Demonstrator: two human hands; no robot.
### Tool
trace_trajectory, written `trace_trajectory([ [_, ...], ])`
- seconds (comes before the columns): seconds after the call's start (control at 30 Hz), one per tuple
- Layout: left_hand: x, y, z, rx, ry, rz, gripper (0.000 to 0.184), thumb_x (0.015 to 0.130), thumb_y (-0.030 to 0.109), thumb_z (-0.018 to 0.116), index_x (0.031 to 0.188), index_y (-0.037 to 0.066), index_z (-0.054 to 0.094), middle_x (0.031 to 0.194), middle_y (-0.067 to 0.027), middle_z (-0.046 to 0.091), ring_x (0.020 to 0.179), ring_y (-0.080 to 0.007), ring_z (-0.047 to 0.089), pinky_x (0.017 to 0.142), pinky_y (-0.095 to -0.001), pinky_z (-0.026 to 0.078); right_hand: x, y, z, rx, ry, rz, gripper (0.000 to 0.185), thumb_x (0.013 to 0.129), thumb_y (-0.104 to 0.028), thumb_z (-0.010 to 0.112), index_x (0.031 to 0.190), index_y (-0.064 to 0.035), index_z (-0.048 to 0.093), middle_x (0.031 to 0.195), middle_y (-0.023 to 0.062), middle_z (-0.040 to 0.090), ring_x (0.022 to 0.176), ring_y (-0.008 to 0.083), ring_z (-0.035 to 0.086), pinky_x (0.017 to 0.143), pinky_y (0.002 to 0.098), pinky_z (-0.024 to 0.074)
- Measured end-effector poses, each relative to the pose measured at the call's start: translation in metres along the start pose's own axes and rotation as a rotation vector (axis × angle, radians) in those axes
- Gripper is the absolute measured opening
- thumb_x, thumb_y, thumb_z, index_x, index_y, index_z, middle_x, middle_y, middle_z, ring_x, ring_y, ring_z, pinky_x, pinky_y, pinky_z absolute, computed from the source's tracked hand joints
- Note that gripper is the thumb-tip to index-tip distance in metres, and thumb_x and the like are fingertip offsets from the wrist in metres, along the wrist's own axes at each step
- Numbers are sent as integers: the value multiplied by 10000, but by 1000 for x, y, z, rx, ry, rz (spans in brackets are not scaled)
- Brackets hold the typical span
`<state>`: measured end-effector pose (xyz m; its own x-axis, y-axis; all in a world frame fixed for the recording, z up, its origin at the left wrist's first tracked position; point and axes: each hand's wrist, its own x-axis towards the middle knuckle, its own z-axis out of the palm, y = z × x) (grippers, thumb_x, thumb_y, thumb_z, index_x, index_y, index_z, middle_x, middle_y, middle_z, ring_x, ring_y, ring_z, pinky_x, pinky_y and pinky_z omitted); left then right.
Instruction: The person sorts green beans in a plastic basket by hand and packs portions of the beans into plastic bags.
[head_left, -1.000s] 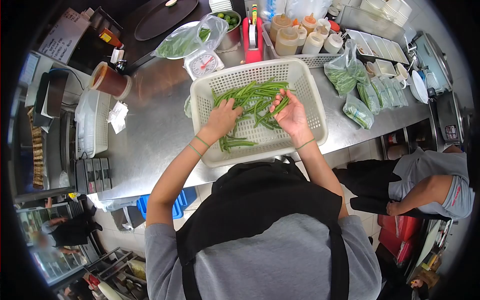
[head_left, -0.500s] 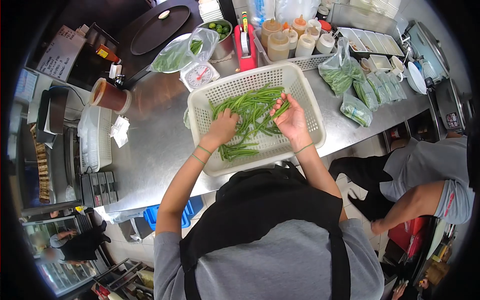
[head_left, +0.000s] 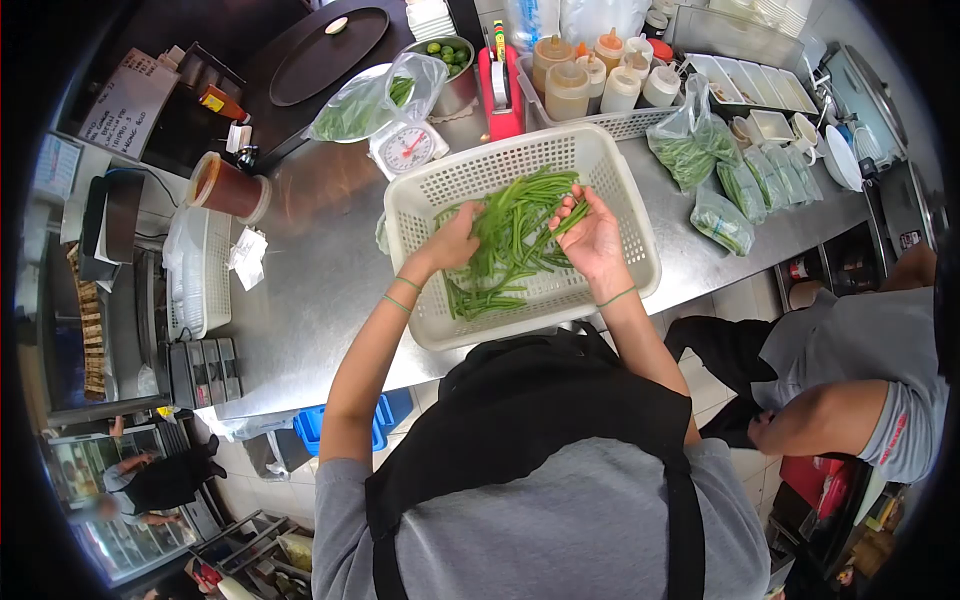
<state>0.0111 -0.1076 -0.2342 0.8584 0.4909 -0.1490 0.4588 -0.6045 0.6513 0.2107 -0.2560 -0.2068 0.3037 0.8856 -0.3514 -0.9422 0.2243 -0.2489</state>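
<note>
A white perforated plastic basket (head_left: 638, 262) stands on the counter in front of me, with long green beans (head_left: 528, 212) loosely heaped inside. My right hand (head_left: 592, 238) is palm up over the basket's right side, its fingers curled round a few bean ends. Over the left side, my left hand (head_left: 455, 238) is closed on green beans, which look smeared by motion beside its fingers. More beans lie in the basket below it, toward the near edge.
Behind the basket are a dial scale (head_left: 408, 150), a bowl of bagged greens (head_left: 350, 115), a red tape dispenser (head_left: 497, 95) and sauce bottles (head_left: 567, 90). Bagged green vegetables (head_left: 690, 150) lie to the right on the steel counter (head_left: 310, 300). A co-worker (head_left: 840, 350) is close on my right.
My left hand has lifted slightly and shifted right, with beans now moving at its fingers. My right hand stays on its beans. The co-worker's arm at the right has moved.
</note>
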Motion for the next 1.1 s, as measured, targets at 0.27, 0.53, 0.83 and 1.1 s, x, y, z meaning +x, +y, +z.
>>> trace_trajectory([
  [0.27, 13, 37, -40, -478, 69, -94, 457, 842, 15, 474, 1290, 66, 400, 1093, -105, 538, 1008, -186, 567, 822, -292, 473, 0, -1, -3, 8, -17, 8, 153, 899, -235, 534, 947, -90, 541, 786, 29, 516, 719, 155, 486, 693, 321, 425],
  [0.53, 20, 12, 3, -195, -132, 45, 528, 781, -30, 503, 1297, 53, 425, 1092, -102, 539, 1054, -173, 525, 865, -289, 443, -2, -3, -2, 38, -32, -6, 176, 904, -250, 522, 937, -78, 541, 798, 38, 508, 734, 163, 479, 707, 324, 420],
  [0.83, -12, 25, -44, 546, -173, 43, 199, 740, 38, 609, 922, 101, 657, 1037, -95, 542, 1003, -267, 504, 846, -372, 442, -3, -2, 0, 18, -32, -24, 204, 911, -280, 508, 937, -80, 537, 791, 36, 510, 728, 170, 480, 710, 322, 417],
  [1.1, -35, 13, -27, 797, 23, 49, 86, 656, 134, 715, 683, 159, 637, 911, -33, 546, 966, -254, 490, 802, -384, 441, -4, -3, -4, 6, -20, -15, 198, 912, -279, 507, 945, -87, 542, 765, 29, 497, 709, 162, 470, 715, 325, 412],
])
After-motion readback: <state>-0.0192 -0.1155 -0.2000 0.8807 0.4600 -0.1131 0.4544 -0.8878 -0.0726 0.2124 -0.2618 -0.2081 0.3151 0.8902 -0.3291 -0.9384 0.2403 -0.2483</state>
